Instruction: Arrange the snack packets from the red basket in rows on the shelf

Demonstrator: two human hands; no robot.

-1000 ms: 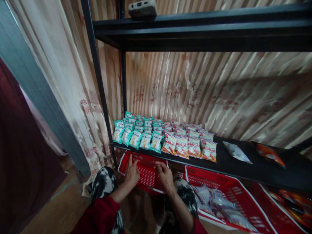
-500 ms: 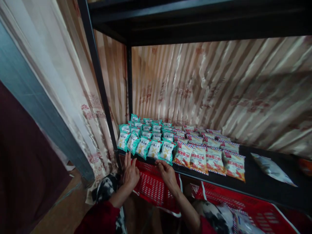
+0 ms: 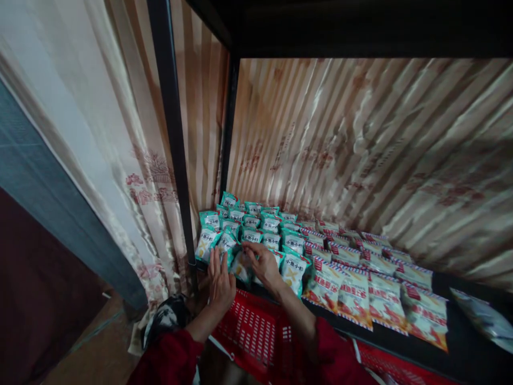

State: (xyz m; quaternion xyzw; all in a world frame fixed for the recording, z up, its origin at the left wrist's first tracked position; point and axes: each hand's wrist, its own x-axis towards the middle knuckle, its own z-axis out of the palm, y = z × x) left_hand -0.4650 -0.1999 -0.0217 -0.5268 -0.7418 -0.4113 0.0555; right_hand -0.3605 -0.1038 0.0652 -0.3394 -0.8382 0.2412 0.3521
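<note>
A pale, striped curtain [image 3: 340,133] with reddish printing hangs behind and beside the shelving, light catching its folds. In front of it I see a black shelf [image 3: 460,342], with a dark upper board [image 3: 360,27] overhead. Below the shelf's front edge is a slotted red basket [image 3: 254,327], seen between the person's forearms; part of another red basket [image 3: 395,369] shows farther right. On the shelf, teal-edged packets [image 3: 252,221] sit in close rows at the left end, with orange-and-white packets [image 3: 358,297] just beside them and a silvery bag [image 3: 484,318] farther right. The left hand [image 3: 222,289] has its fingers straight and close together, at the lower part of the front row's second packet [image 3: 227,245]. The right hand [image 3: 265,267] bends over the third packet [image 3: 240,266], thumb and forefinger drawn together near its top; whether they pinch it, I cannot tell.
</note>
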